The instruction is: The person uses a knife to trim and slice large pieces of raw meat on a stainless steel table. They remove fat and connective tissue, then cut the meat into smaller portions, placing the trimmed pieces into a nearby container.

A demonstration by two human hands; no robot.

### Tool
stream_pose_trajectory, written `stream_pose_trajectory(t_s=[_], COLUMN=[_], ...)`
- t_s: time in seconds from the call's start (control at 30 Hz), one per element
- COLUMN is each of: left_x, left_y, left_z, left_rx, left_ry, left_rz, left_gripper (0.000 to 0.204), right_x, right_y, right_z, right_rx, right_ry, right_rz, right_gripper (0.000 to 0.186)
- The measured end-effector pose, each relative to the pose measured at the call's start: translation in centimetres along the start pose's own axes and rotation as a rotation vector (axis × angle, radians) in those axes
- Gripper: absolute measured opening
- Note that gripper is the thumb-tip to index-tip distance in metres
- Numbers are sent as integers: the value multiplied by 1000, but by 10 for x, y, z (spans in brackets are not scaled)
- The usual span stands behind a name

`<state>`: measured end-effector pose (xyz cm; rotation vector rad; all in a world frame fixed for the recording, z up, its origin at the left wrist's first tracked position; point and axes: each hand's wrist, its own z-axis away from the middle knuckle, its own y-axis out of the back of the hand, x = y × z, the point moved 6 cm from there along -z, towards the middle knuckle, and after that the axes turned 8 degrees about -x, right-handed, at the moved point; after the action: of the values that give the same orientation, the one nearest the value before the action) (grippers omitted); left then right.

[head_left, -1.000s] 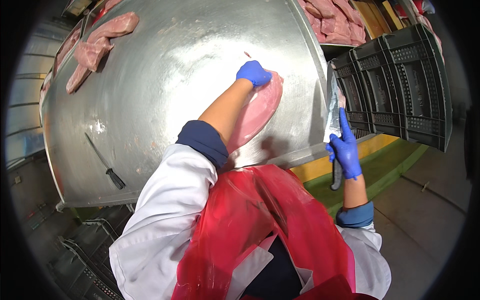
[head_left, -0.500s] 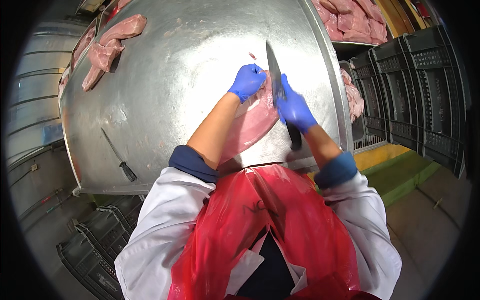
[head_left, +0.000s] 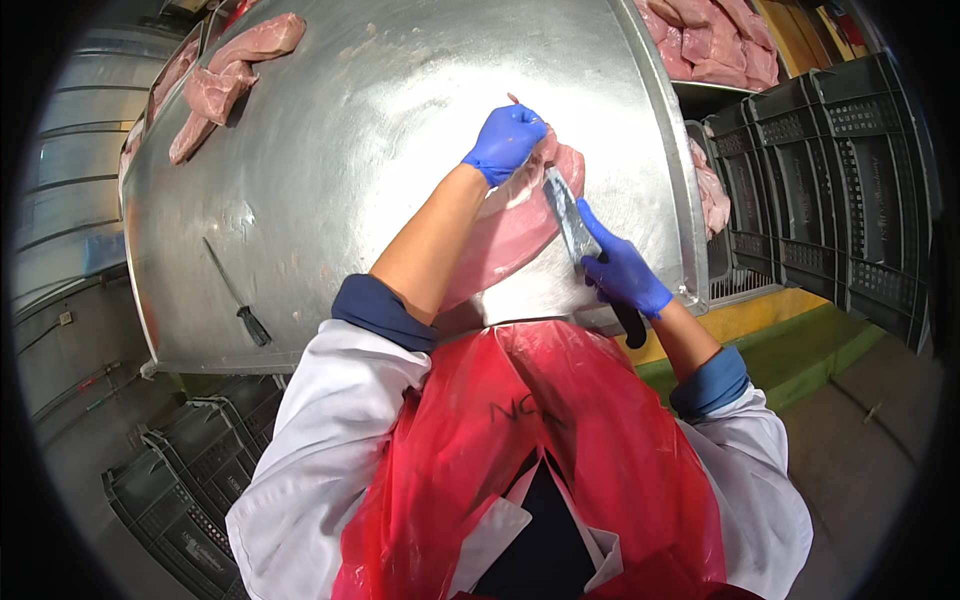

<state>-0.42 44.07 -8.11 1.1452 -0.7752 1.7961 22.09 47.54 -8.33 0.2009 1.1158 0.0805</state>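
Observation:
A long pink piece of meat (head_left: 510,238) lies on the metal table near its front edge. At its far end, my left hand (head_left: 506,143), in a blue glove, is closed and pinches the meat's edge. My right hand (head_left: 625,272), gloved alike, grips the black handle of a knife (head_left: 572,218), its index finger stretched along the blade. The blade's tip rests at the meat's right side, just below my left hand. A small red scrap (head_left: 513,98) sits right beyond my left hand.
On the metal table (head_left: 320,190), more meat pieces (head_left: 216,88) lie far left, and a thin rod with a black handle (head_left: 253,325) lies near left. A tray of meat (head_left: 708,42) stands far right. Dark crates (head_left: 815,190) rise at the right, others (head_left: 195,490) at lower left.
My right hand has drawn the knife back toward me and to the right; its tip now points at the meat. My left hand has shifted slightly right, still pinching the far end.

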Motion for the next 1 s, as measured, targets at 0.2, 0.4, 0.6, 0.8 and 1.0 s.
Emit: stream_pose_trajectory(t_s=[0.2,0.4,0.6,0.8,1.0], left_x=[29,16,27,-38,-68], left_y=[-22,11,39,241,91], left_z=[14,20,30,51,75], left_rx=[-149,-168,-103,178,-255], left_ry=[-39,-73,-157,105,-220], left_rz=[83,182,274,-778,-1484], left_gripper=[9,5,13,28,32], right_x=[-2,-8,-33,-48,-27], right_y=[6,-35,-54,-69,-48], right_z=[-55,11,-18,108,10], right_rx=[-17,-91,-81,-125,235], right_ry=[-99,-179,-149,-240,-104], right_rz=[-240,-177,-13,-172,-282], right_gripper=[74,84,78,84,82])
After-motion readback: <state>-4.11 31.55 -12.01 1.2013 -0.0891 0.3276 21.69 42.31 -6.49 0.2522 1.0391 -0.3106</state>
